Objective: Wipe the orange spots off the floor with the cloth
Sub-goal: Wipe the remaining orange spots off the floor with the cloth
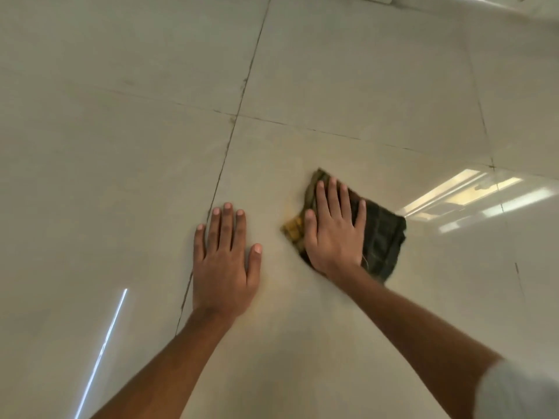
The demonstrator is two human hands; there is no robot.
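A dark checked cloth (382,237), stained orange-yellow along its left edge, lies flat on the pale tiled floor (121,146). My right hand (334,234) presses palm-down on the cloth with fingers spread. My left hand (225,261) rests flat on the bare tile to the left, fingers apart, holding nothing. A faint orange smear (266,294) shows on the tile between and below my hands. A small orange trace (287,210) sits at the cloth's left edge.
Dark grout lines (239,107) cross the floor above my hands. Bright window reflections (472,201) gleam on the tile to the right, and a thin light streak (102,352) on the lower left. A white sleeve (520,394) shows at the bottom right.
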